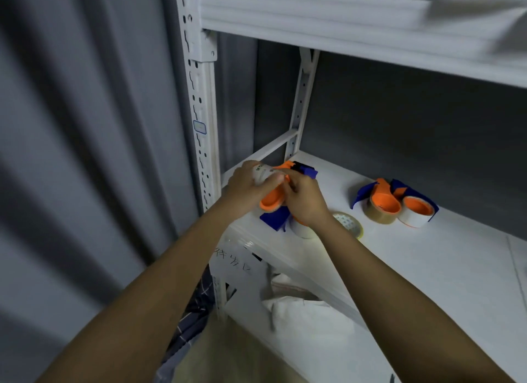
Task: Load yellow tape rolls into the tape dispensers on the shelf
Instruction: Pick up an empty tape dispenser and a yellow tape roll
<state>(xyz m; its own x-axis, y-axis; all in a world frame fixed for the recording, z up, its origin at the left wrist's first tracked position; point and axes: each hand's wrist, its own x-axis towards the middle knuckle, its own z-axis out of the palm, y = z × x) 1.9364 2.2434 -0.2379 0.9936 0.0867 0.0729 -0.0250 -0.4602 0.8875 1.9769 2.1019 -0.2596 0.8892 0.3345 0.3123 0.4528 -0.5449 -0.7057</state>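
Left hand (245, 183) grips a roll (261, 173), right hand (306, 201) pinches the dispenser (275, 200), above the shelf (427, 268).

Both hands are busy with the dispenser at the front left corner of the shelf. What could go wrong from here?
1. The dispenser is worked right at the shelf edge; if the left hand or right hand loses its grip, it may fall.
2. The loose tape roll lies beside the right wrist and could get knocked off.
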